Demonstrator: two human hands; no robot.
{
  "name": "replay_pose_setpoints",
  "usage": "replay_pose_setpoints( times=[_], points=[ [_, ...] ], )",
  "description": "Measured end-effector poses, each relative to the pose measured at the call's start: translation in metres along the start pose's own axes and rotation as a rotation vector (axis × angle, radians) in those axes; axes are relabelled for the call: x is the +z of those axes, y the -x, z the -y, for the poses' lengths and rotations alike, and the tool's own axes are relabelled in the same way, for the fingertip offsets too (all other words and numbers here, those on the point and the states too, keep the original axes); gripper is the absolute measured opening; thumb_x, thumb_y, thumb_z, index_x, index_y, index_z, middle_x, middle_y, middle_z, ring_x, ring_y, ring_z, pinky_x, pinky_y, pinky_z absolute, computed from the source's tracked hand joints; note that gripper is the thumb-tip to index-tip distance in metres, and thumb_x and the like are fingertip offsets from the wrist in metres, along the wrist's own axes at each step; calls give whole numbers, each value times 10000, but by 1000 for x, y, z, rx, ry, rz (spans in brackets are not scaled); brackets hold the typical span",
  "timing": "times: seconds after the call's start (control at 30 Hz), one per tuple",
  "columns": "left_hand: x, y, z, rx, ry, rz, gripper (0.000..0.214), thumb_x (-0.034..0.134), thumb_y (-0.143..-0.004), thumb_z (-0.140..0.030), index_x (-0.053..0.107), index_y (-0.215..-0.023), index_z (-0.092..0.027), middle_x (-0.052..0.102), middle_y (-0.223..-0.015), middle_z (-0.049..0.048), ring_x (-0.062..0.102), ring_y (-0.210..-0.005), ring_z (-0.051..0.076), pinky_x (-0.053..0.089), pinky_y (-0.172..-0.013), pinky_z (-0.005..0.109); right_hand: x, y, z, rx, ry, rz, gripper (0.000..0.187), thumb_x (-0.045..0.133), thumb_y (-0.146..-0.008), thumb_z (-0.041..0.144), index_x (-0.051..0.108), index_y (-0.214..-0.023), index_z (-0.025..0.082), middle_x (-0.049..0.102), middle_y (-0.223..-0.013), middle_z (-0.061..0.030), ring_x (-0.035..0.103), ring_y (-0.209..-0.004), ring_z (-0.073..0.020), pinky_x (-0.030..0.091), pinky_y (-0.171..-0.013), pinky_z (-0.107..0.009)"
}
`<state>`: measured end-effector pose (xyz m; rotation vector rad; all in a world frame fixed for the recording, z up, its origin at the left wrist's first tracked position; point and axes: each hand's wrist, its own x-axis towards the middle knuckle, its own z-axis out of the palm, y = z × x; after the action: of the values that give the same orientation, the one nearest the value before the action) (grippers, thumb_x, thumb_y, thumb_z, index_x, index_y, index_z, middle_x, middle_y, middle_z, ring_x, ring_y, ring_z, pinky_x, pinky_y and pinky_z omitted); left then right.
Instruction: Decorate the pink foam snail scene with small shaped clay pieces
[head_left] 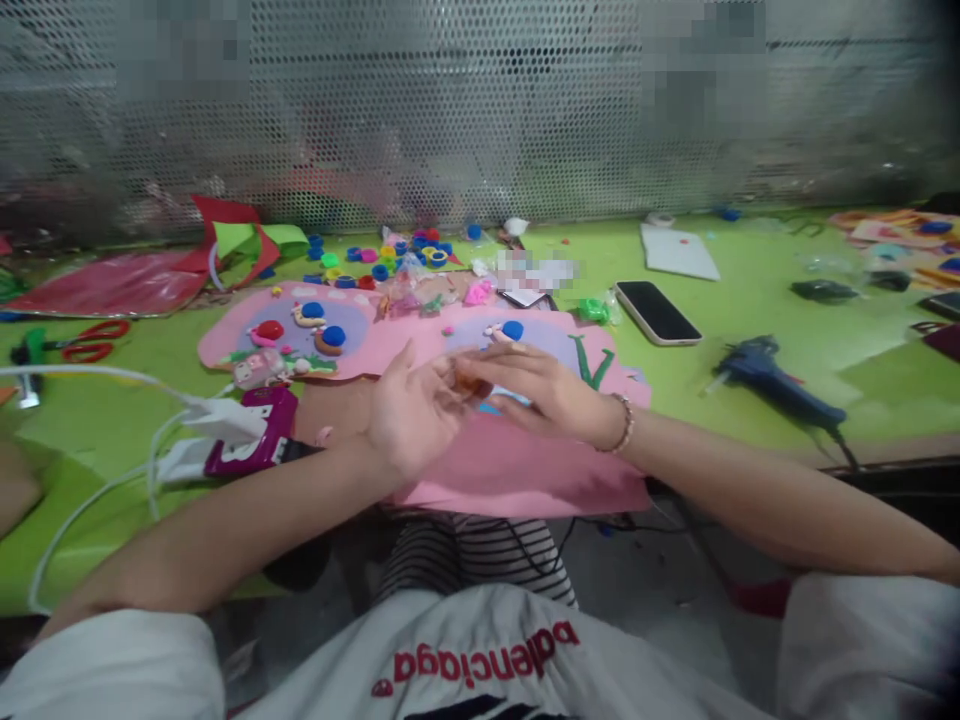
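Observation:
Above the pink paper sheet (540, 470), my two hands meet around a small orange-brown lump (472, 382) that looks like modelling clay. My left hand (416, 415) is palm up, its fingers curled under the lump. From the right, my right hand (551, 392) lays its fingers over the lump and partly hides it. Beyond them, a pink cutout (409, 335) with lilac patches bears clay snails: a red-shelled snail (268, 331), a blue-shelled snail (330, 340) and others. Green clay strips (592, 362) lie right of my right hand.
A purple power strip (259, 435) with white plugs and cables lies at left, near red-handled scissors (97, 340). To the right are a phone (658, 312) and a blue glue gun (780, 385). Colourful small tubs (380, 271) stand before the perforated metal panel (450, 110).

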<state>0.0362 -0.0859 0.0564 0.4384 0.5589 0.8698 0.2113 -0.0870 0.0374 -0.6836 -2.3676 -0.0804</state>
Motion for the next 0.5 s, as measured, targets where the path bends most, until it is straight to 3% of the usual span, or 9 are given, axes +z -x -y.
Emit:
replay_pose_setpoints(
  times=[0.13, 0.2, 0.33, 0.43, 0.5],
  points=[
    [14, -3, -2, 111, 8, -148, 411, 297, -931, -388, 600, -821, -133, 584, -638, 30, 599, -679, 134, 495, -777, 272, -2, -34, 17, 280, -35, -31, 436, 204, -969, 325, 331, -1362, 184, 628, -1035, -69, 580, -1005, -186, 473, -904, -379],
    [19, -12, -3, 217, -27, -104, 417, 314, -922, -443, 593, -822, -150, 610, -709, 36, 620, -789, 147, 490, -807, 266, 1, -56, 12, 407, 12, -61, 470, 126, -975, 352, 307, -1376, 187, 578, -1113, -84, 540, -1087, -199, 435, -956, -383],
    [27, -27, -3, 465, -127, 20, 517, 233, -915, -530, 591, -927, -157, 641, -979, 86, 550, -1108, 203, 447, -924, 293, 13, -95, -24, 507, 146, -145, 486, 104, -969, 409, 303, -1381, 248, 470, -1264, -65, 425, -1229, -235, 292, -1069, -444],
    [27, -30, 0, 561, -162, 176, 619, 103, -913, -551, 564, -1090, -178, 598, -1159, 89, 437, -1254, 201, 389, -1008, 314, 25, -108, -45, 627, 201, -116, 479, 142, -964, 389, 245, -1413, 255, 392, -1369, -67, 326, -1308, -265, 212, -1103, -495],
    [22, -31, 2, 600, -205, 212, 663, 34, -906, -553, 521, -1189, -203, 562, -1232, 77, 378, -1303, 187, 357, -1040, 330, 36, -107, -40, 663, 187, -88, 505, 217, -954, 413, 201, -1430, 246, 309, -1441, -66, 203, -1374, -270, 170, -1119, -508]
  ],
)
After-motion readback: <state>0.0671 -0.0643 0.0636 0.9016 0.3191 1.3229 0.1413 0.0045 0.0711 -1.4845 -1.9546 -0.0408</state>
